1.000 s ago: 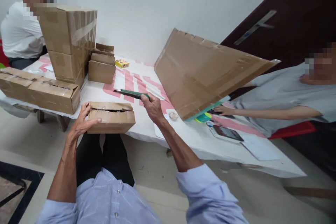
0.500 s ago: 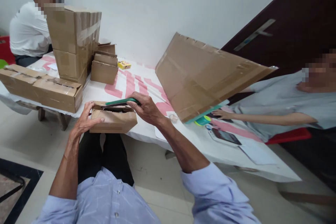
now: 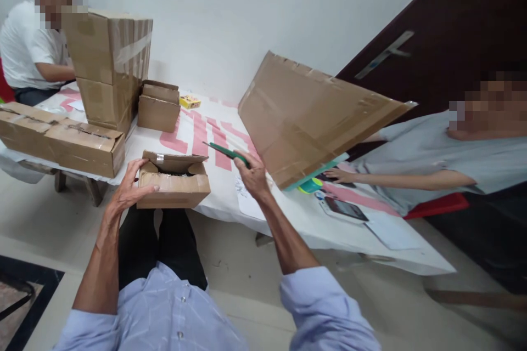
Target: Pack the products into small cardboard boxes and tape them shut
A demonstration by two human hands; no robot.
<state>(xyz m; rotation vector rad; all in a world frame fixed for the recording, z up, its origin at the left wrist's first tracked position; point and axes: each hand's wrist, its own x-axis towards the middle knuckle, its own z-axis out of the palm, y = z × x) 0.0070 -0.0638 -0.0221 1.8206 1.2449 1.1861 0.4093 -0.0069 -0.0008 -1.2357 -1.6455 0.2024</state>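
Note:
A small cardboard box (image 3: 175, 197) stands at the table's near edge, its top flap raised and its top partly open. My left hand (image 3: 134, 184) grips the box's left end, thumb on the front and fingers at the back corner. What lies in the box is too dark to make out. To the right of the box, above the table, my right hand (image 3: 252, 173) is closed round a green utility knife (image 3: 225, 151). Its thin tip points left, apart from the box.
A stack of taped boxes (image 3: 109, 66), a long box (image 3: 61, 137) and an open box (image 3: 158, 107) stand at left. A large cardboard panel (image 3: 313, 115) leans at right, near a co-worker's hand (image 3: 340, 175). A phone (image 3: 345, 208) and a small yellow box (image 3: 190, 101) lie on the table.
My right hand has moved right, lifting the utility knife away from the box. The box's back flap now stands up and the top gapes wider. My left hand keeps its hold.

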